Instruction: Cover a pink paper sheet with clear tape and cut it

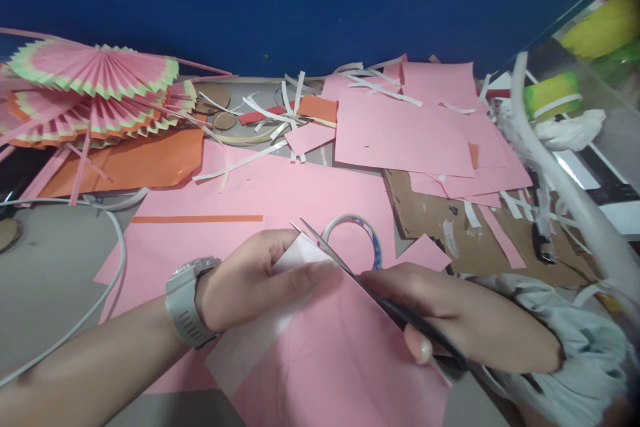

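Note:
My left hand [253,278], with a grey watch [187,301] on its wrist, pinches the upper edge of a pink sheet of paper [330,360] whose white underside shows. My right hand [453,317] grips black-handled scissors [345,265]. The blades are parted at the paper's top edge, right beside my left fingertips. A roll of tape [356,235] lies just behind the blades on a larger pink sheet [200,247].
Folded pink, green and orange paper fans [95,90] are stacked at the far left. Orange paper [135,163], white strips [270,113], more pink sheets [405,130] and brown cardboard [450,227] cover the table. A white cable [107,277] curves at left. A blue wall stands behind.

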Demonstrator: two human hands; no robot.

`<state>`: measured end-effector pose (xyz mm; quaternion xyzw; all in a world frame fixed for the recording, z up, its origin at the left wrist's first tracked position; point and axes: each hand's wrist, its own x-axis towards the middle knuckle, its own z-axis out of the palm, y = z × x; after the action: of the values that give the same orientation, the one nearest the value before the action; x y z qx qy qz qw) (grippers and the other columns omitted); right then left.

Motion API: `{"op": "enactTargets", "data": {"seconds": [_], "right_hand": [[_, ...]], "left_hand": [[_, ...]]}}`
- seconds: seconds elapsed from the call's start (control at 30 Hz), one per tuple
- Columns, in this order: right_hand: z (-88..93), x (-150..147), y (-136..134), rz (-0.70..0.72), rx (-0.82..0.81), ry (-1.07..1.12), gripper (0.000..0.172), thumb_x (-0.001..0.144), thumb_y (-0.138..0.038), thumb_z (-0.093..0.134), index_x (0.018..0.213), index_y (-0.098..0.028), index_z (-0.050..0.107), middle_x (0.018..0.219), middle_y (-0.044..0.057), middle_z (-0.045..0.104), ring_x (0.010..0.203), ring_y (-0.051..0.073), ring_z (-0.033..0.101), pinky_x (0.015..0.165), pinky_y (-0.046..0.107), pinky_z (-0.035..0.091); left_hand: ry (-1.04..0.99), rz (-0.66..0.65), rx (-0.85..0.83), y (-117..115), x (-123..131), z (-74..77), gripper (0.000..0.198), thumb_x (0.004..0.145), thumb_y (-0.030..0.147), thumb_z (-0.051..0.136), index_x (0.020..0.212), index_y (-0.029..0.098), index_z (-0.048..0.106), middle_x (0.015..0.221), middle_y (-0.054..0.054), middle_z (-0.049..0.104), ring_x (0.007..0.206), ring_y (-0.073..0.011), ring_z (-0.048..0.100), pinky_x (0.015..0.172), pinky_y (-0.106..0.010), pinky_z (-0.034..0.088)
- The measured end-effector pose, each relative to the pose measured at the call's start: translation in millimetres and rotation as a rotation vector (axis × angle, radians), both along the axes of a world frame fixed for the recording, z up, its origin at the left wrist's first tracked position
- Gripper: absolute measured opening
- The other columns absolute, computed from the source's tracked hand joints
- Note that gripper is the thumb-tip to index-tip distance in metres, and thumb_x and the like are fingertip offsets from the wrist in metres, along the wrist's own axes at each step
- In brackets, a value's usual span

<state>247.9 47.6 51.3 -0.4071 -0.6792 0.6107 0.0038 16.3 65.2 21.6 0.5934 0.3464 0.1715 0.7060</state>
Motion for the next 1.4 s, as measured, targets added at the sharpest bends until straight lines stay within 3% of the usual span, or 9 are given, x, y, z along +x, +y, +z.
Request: {"op": "enactTargets", "data": {"seconds": [0.1, 0.17, 0.3, 0.43, 0.67, 0.97, 1.23, 1.33, 1.4], "right_hand": [[2.5, -1.0, 1.0, 0.003, -0.182, 0.044, 0.051, 0.076, -0.067, 0.047, 0.077, -0.017, 0.057, 0.069, 0.002, 0.063, 0.061, 0.015, 0.058, 0.053, 0.023, 0.046], [3.1, -1.1, 0.4, -0.032, -0.214, 0.046, 0.045, 0.079, -0.062, 0.048, 0.077, -0.017, 0.058, 0.072, 0.004, 0.065, 0.065, 0.016, 0.060, 0.057, 0.024, 0.048], [2.2, -0.5, -1.8, -0.043, -0.187, 0.030, 0.032, 0.082, -0.047, 0.051, 0.082, -0.016, 0.060, 0.078, 0.006, 0.068, 0.072, 0.019, 0.062, 0.059, 0.025, 0.049], [4.1, -2.7, -0.6, -0.024, -0.199, 0.020, 0.018, 0.082, -0.025, 0.047, 0.091, -0.015, 0.059, 0.073, 0.004, 0.068, 0.065, 0.015, 0.062, 0.057, 0.023, 0.048], [8.7, -5.7, 1.0, -0.019, -0.110, -0.010, 0.019, 0.079, -0.012, 0.040, 0.085, -0.016, 0.057, 0.066, 0.001, 0.067, 0.056, 0.011, 0.060, 0.050, 0.019, 0.044], [7.7, -3.2, -2.3, -0.047, -0.067, 0.047, 0.019, 0.081, -0.014, 0.039, 0.077, -0.017, 0.057, 0.067, 0.002, 0.069, 0.058, 0.012, 0.062, 0.046, 0.019, 0.044], [8.0, -4.2, -0.7, -0.053, -0.056, 0.039, 0.019, 0.082, -0.016, 0.038, 0.076, -0.017, 0.056, 0.065, 0.002, 0.065, 0.053, 0.009, 0.057, 0.046, 0.017, 0.043], [6.0, -1.7, -0.1, -0.033, -0.137, 0.058, 0.019, 0.086, -0.027, 0.041, 0.077, -0.017, 0.056, 0.063, 0.000, 0.060, 0.050, 0.009, 0.053, 0.045, 0.018, 0.042], [3.0, 2.6, -2.8, -0.006, -0.156, 0.073, 0.030, 0.085, -0.044, 0.046, 0.082, -0.016, 0.057, 0.062, 0.000, 0.058, 0.049, 0.009, 0.052, 0.044, 0.018, 0.042]], "left_hand": [[-0.013, 0.005, 0.005, 0.0, -0.7, -0.5, 0.038, 0.089, 0.036, 0.049, 0.059, 0.018, 0.035, 0.054, 0.008, 0.032, 0.048, -0.0041, 0.026, 0.042, -0.016, 0.024], [-0.025, 0.007, 0.006, -0.1, -1.2, -1.5, 0.037, 0.089, 0.036, 0.048, 0.060, 0.018, 0.036, 0.055, 0.008, 0.033, 0.048, -0.0040, 0.026, 0.042, -0.016, 0.024], [-0.049, 0.003, -0.008, -0.2, -1.6, -3.5, 0.035, 0.089, 0.035, 0.049, 0.062, 0.017, 0.037, 0.055, 0.008, 0.034, 0.048, -0.0037, 0.027, 0.041, -0.015, 0.024], [-0.052, 0.014, -0.006, -0.5, -1.7, -3.1, 0.033, 0.089, 0.035, 0.049, 0.064, 0.017, 0.037, 0.056, 0.008, 0.034, 0.049, -0.0034, 0.027, 0.042, -0.014, 0.024], [-0.048, 0.035, -0.012, -0.8, -1.4, -2.5, 0.035, 0.090, 0.037, 0.049, 0.064, 0.017, 0.036, 0.056, 0.008, 0.034, 0.049, -0.0032, 0.029, 0.042, -0.012, 0.026], [-0.040, 0.039, 0.000, -2.6, -3.1, -2.1, 0.035, 0.089, 0.038, 0.049, 0.064, 0.017, 0.036, 0.057, 0.008, 0.033, 0.050, -0.0031, 0.029, 0.042, -0.012, 0.025], [-0.074, 0.009, 0.005, -1.4, -2.6, -3.2, 0.035, 0.090, 0.035, 0.048, 0.063, 0.018, 0.034, 0.057, 0.008, 0.032, 0.049, -0.0035, 0.027, 0.042, -0.014, 0.024], [-0.094, -0.009, 0.006, -0.5, -2.4, -2.4, 0.036, 0.090, 0.035, 0.048, 0.062, 0.018, 0.033, 0.056, 0.008, 0.031, 0.049, -0.0043, 0.026, 0.042, -0.016, 0.023], [-0.098, -0.042, -0.015, -0.2, -2.7, -1.9, 0.037, 0.089, 0.037, 0.048, 0.061, 0.018, 0.033, 0.056, 0.007, 0.030, 0.049, -0.0049, 0.026, 0.042, -0.017, 0.023]]}}
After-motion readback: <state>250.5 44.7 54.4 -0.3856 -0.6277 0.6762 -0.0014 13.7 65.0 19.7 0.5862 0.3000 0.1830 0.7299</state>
